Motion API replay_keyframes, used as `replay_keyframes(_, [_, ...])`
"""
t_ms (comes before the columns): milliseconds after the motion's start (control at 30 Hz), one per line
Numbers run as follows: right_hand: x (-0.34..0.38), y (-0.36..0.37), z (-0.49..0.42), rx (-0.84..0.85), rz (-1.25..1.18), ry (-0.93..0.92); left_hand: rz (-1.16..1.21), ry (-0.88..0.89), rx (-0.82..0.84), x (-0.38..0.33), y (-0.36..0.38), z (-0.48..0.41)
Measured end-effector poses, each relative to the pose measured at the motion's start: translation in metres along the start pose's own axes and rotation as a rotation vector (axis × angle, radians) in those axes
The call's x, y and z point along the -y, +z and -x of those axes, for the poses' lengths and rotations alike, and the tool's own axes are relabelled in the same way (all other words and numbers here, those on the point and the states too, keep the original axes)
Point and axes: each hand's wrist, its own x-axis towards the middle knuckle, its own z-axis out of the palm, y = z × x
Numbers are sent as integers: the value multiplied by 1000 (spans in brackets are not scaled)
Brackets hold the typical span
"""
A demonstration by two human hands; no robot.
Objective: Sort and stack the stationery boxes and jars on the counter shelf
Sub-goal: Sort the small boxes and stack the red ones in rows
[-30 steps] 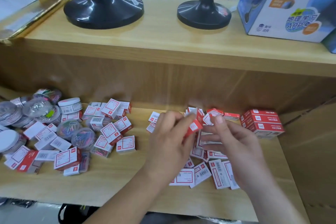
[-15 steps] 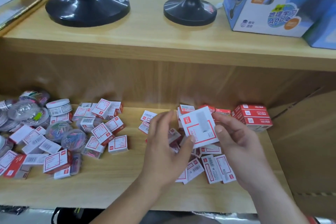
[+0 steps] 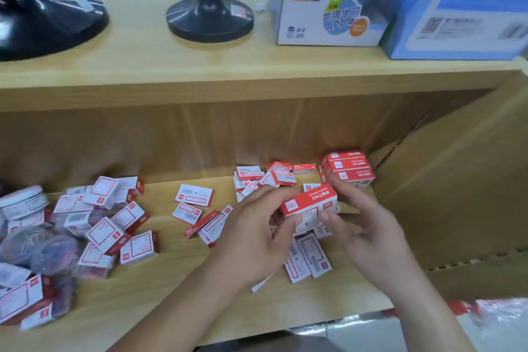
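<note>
While both palms face inward, left hand (image 3: 257, 234) & right hand (image 3: 368, 231) pinch one red staple box (image 3: 310, 203) btwn fingertips (long axis left-right, print upside down), above loose boxes (image 3: 305, 257) on shelf (image 3: 160, 288), near stacked boxes (image 3: 350, 168).

Stationery boxes and jars, lower counter shelf (image 3: 160, 288)

Held box (image 3: 310, 203): red and white, long red side up, above the shelf's centre-right. Neat stack of red boxes (image 3: 347, 168) at 2 o'clock from it, in the back right corner. Loose boxes (image 3: 114, 226) scattered at 9 o'clock; white-lidded jar (image 3: 24, 201) and blurred clear round jars (image 3: 40, 248) at far left.
</note>
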Motion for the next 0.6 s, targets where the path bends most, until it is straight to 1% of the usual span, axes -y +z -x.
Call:
replay_keyframes(33, [-2,-6,0,15,-35,20,-3,-1,26,-3,4,-5])
replay_keyframes(100, [-6,-15,1,-29,-83,60,33,-39,63,-7,14,-12])
replay_keyframes(267, [-19,-37,6,-158,-256,168,320,-212,80,-18,41,-31])
replay_keyframes(467, [-44,-59,-6,-237,-279,254,270,-239,235,-14,70,-49])
replay_keyframes(533, [-51,-64,-13,-250,-245,262,274,-264,282,-10,80,-56])
replay_keyframes(600, [-57,-65,-19,-255,-164,243,266,-288,284,-5,93,-61])
